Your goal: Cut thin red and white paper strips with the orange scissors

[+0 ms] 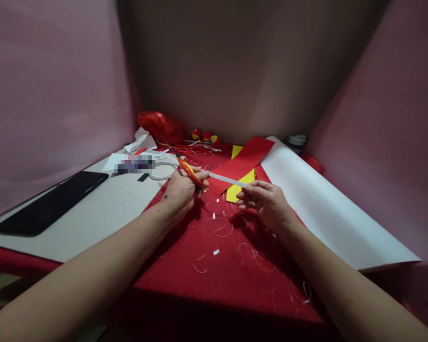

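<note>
Stretched between my two hands is a narrow white strip (228, 179). My left hand (186, 187) pinches its left end and also holds orange-handled scissors (189, 172), whose dark blades point up and away to the left. The fingertips of my right hand (266, 197) are closed on the strip's right end. Just behind the strip, a red sheet (244, 161) with a finely cut, fringed near end lies slantwise across a yellow piece (232, 194). Small white scraps (216, 252) and loose threads (264, 259) are scattered on the red cloth (185, 280) below my hands.
A pale board (92, 209) on the left carries a black phone-like slab (53, 202) and a coiled cable (162, 171). At the back are a red plastic bag (160, 126) and small red-yellow figures (207, 137). A large white sheet (328, 204) slants along the right.
</note>
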The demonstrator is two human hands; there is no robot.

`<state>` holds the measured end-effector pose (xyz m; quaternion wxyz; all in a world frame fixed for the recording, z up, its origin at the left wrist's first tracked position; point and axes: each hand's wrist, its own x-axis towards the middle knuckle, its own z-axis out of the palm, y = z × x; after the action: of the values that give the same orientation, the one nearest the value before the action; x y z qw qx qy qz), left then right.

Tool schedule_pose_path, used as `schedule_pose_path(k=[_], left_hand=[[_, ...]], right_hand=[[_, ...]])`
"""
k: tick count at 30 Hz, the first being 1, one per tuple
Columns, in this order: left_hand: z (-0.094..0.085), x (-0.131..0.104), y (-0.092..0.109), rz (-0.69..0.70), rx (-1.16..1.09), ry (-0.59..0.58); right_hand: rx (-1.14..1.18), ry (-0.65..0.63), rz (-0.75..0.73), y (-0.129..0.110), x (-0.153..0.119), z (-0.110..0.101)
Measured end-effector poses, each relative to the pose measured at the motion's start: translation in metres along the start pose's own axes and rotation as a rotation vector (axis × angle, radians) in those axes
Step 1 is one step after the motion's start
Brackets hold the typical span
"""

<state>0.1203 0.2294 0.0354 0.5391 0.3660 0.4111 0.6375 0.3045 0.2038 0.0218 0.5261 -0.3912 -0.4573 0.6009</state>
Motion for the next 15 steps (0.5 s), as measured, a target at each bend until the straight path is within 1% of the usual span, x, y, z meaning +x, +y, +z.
schedule_pose_path(k=[3, 6, 11, 15], left_hand=[[-0.0031, 0.0017, 0.0007, 0.059, -0.006, -0.004], [-0.0068, 0.0037, -0.0006, 0.128, 0.021, -0.040], [-0.0085, 0.0052, -0.0036, 0.201, 0.015, -0.075], [-0.0068, 0.0066, -0.0013, 0.242, -0.003, -0.052]], right_hand=[[-0.068, -0.025, 0.025, 0.0006, -0.0019, 0.0016], [-0.123, -0.041, 0.037, 0.0010, -0.0029, 0.0025], [-0.071, -0.005, -0.031, 0.0011, -0.0023, 0.0012], [-0.070, 0.010, -0.042, 0.0008, -0.0011, -0.0007]])
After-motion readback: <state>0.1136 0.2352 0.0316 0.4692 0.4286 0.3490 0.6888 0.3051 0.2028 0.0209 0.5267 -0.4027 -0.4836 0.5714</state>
